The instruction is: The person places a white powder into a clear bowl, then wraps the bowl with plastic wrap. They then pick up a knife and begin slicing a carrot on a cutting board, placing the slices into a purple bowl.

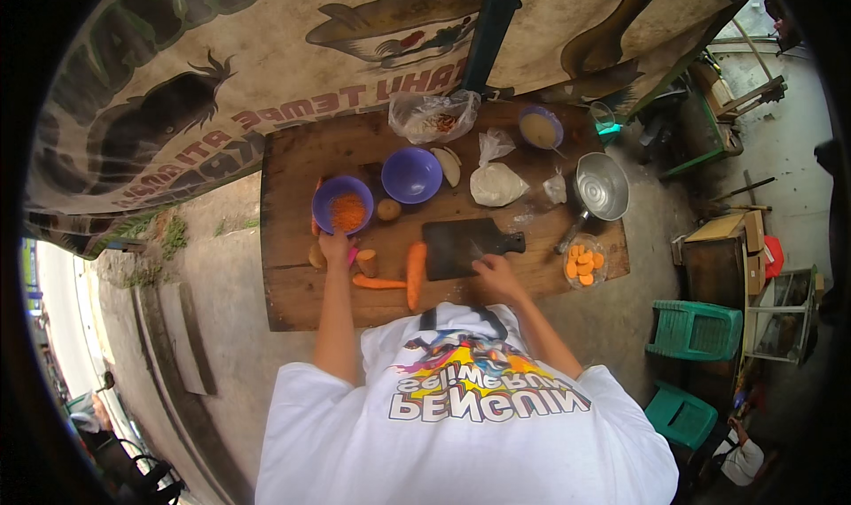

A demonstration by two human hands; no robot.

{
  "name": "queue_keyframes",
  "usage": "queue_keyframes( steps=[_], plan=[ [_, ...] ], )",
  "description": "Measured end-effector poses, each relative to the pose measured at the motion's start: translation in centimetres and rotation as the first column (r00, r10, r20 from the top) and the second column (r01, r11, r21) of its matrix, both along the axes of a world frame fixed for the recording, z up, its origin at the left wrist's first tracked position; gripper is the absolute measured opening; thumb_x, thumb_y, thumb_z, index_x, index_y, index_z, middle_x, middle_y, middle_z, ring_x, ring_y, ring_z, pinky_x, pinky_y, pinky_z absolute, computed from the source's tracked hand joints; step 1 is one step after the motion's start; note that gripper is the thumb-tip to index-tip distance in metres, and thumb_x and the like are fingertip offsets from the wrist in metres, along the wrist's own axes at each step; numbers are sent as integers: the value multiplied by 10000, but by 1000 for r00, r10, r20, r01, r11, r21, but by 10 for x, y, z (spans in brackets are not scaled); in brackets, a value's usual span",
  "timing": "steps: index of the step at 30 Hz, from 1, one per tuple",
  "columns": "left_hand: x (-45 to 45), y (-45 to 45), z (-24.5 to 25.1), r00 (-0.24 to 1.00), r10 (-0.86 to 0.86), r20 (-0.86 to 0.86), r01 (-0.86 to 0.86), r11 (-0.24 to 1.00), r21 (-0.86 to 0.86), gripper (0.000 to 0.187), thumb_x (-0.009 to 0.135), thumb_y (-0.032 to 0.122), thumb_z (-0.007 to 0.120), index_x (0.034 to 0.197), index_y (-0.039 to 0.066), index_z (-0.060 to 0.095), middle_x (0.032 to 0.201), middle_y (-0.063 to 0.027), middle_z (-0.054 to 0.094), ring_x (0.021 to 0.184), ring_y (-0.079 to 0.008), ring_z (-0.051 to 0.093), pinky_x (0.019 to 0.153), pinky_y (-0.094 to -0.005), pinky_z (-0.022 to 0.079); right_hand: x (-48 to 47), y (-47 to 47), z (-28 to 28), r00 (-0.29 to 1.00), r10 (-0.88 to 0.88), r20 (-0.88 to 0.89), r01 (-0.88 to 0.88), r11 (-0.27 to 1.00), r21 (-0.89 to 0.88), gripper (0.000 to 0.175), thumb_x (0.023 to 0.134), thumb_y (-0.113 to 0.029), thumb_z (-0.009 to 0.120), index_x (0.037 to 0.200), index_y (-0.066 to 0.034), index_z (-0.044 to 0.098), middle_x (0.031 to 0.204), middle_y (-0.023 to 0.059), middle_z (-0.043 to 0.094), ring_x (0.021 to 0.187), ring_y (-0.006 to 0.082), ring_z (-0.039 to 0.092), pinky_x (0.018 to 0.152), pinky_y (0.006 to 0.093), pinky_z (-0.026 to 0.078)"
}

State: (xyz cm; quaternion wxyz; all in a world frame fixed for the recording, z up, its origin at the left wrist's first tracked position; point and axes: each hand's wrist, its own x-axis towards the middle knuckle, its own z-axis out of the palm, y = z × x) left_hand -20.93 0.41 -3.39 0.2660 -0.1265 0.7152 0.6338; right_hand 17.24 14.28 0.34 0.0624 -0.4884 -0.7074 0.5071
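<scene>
My left hand (335,240) grips the near rim of a purple bowl (320,202), its fingertips partly hidden. Shredded carrot (348,211) lies in that bowl. Over the near right part of a black cutting board (455,239) is my right hand (495,272), fingers bent. A thin pale line shows by its fingertips; whether it holds something is too blurred to tell. Left of the board lie a thick carrot (416,272) and a thinner carrot piece (379,282). A cut orange root piece (367,263) stands near my left wrist, beside a pink object (352,257).
On the wooden table (299,312) are another purple bowl (412,176), a bag of white powder (498,185), a metal saucepan (602,186) and orange slices (585,266). A bowl of pale liquid (540,129) stands farther back. Green stools (695,330) stand right; a banner (266,53) hangs behind.
</scene>
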Motion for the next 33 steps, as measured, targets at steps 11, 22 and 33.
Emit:
queue_keyframes(
  steps=[11,22,33],
  plan=[
    [-16,-4,-76,911,-412,12,402,880,-252,525,926,161,675,1266,-109,378,910,-213,675,652,-234,693,501,-354,531,31,-10,5,996,-87,-7,87,996,-24,308,966,-257,653,899,42,674,714,134,644,659,214,582,635,403,463],
    [32,-18,-10,770,-553,-318,316,763,-563,708,891,304,732,1422,-57,432,1299,-306,616,1143,-418,643,981,-496,499,21,1,35,975,-212,-59,219,966,140,298,962,-228,666,866,53,673,734,239,632,645,329,613,641,437,462],
    [117,-26,68,435,-882,-179,771,468,-432,636,903,240,749,1418,-22,483,1280,-260,543,1173,-421,565,982,-497,474,35,38,29,943,-330,-35,321,881,348,363,946,-257,702,1209,-9,727,822,167,731,743,299,708,709,408,538]
  ],
)
